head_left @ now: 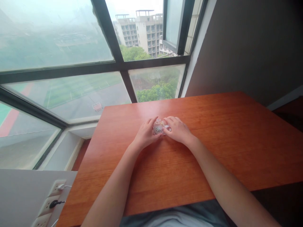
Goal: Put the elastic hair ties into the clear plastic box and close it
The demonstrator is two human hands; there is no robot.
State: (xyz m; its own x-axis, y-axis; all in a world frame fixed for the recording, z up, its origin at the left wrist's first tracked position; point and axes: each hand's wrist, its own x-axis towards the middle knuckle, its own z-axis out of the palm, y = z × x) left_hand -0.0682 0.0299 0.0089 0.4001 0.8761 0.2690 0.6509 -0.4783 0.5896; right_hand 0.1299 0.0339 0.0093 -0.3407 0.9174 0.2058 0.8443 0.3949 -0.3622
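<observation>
A small clear plastic box (158, 128) with tiny items inside, some silvery and some yellowish, sits on the wooden table between my hands. My left hand (146, 132) curves round its left side, fingers at the far edge and thumb at the near edge. From the right, my right hand (178, 129) grips the box with bent fingers. A small white piece (168, 127) shows by the fingertips of this hand; I cannot make out what it is. What the small items are is too fine to tell, and my fingers cover part of the box.
The reddish-brown wooden table (213, 145) spreads out around my hands, its far edge close to a dark-framed window (123, 66). One window pane stands open at the upper right. On the lower left, wall sockets (48, 203) hold a white plug and a black plug.
</observation>
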